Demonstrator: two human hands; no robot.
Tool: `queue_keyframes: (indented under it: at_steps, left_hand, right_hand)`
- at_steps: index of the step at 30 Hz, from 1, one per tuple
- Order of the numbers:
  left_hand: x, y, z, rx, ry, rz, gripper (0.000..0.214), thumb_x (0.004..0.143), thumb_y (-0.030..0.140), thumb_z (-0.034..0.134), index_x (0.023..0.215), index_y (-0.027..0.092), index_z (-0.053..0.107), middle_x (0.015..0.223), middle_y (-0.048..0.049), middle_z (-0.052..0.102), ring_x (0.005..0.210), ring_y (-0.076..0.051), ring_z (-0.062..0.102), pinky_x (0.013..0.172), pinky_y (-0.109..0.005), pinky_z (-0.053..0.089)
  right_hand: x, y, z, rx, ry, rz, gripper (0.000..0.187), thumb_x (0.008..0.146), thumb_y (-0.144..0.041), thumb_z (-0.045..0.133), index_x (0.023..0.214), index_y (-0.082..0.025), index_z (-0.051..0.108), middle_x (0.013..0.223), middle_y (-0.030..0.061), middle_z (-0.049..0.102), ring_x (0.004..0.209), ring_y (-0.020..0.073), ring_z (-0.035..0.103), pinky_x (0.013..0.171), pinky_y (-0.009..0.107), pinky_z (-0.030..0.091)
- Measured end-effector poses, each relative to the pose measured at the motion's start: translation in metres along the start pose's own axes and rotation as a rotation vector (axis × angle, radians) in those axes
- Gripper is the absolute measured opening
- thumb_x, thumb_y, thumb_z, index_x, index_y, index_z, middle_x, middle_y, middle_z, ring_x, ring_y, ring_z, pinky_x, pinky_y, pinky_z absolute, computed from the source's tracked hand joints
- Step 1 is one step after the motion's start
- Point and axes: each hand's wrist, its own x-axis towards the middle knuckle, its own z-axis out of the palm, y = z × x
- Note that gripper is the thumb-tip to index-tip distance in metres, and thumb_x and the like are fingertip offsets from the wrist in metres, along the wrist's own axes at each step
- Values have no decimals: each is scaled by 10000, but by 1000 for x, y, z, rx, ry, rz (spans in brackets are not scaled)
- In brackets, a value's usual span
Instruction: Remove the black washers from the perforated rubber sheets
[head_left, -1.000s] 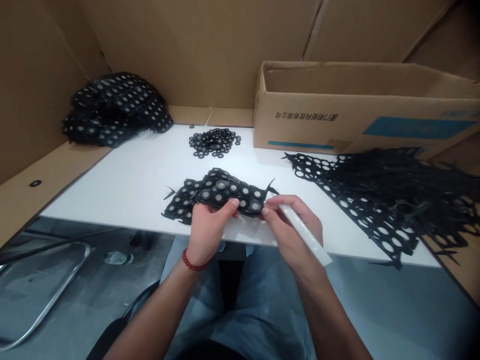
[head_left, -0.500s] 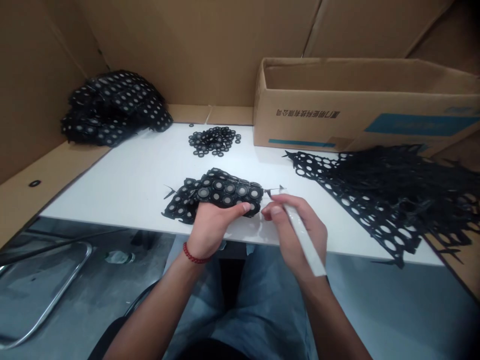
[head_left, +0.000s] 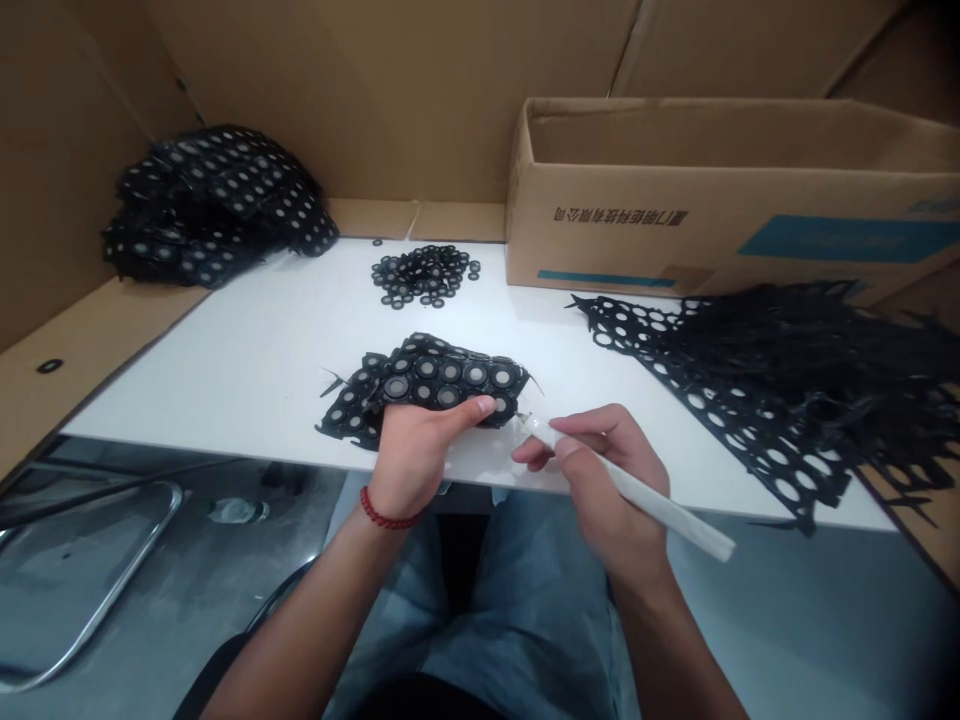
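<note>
My left hand grips a black rubber sheet studded with round rings, its thumb pressed on top near the right end. The sheet is folded, and its left part droops toward the white table. In my right hand is a slim white pen-like tool, held like a pencil. Its thin tip lies at the sheet's lower right corner; whether it touches cannot be made out. Behind the sheet lies a pile of loose black rings.
A large heap of ringed black sheets sits at the back left. On the right, punched-out black webbing spreads over the table in front of an open cardboard box. One stray ring lies on the left cardboard ledge.
My right hand has tilted the tool flatter, bringing its tip down and left from the sheet's upper right corner to its lower right corner. The dark scrap near the tip is out of sight.
</note>
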Motion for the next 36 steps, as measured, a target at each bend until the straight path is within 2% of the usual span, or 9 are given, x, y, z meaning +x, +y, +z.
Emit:
queue_keyframes:
  at_steps: [3,6,9,12,18,24,36]
  left_hand:
    - [-1,-1,0,2,-3,10,174,611,223,815,724,140,712,859,-28,714,820,-160,648,806,-298,530]
    - [-2,-1,0,16,-10,20,145,622,230,807,661,139,700,763,-19,705,746,-146,644,739,-274,531]
    - [-3,0,1,28,5,23,166,623,232,803,567,135,680,669,-12,684,677,-128,631,674,-241,517]
    - [-3,1,1,-4,13,8,178,608,221,809,533,135,673,643,-10,675,663,-120,626,675,-233,508]
    - [-4,3,-1,-44,12,-43,198,588,212,809,487,135,658,620,-10,666,639,-117,612,655,-237,498]
    - [-4,1,-2,5,35,-55,192,590,235,806,495,140,668,626,-23,672,674,-153,624,675,-269,495]
    - [-4,-1,-1,123,-10,33,196,640,269,778,537,153,658,629,-13,657,667,-157,612,699,-289,496]
  right_hand:
    - [1,1,-1,-21,6,-9,57,855,-180,527,848,-219,568,707,-7,723,680,149,676,652,283,538]
    - [0,1,2,-44,21,-8,53,848,-181,536,850,-217,576,708,-5,724,685,149,680,662,282,539]
    - [-3,-3,9,-74,87,15,55,839,-179,536,829,-215,577,681,-10,712,678,147,676,645,266,532]
    - [-4,-7,14,-84,140,44,64,835,-178,531,807,-215,576,656,-20,699,663,139,667,629,253,525]
    - [1,-1,4,-40,-35,38,46,847,-193,545,816,-203,577,693,-4,711,658,147,663,650,286,540]
    - [4,0,-2,24,-103,57,60,861,-185,530,831,-208,577,697,-3,710,670,153,657,661,304,541]
    - [5,-1,-1,6,-111,59,67,869,-191,531,827,-209,581,701,-5,710,674,140,650,654,275,535]
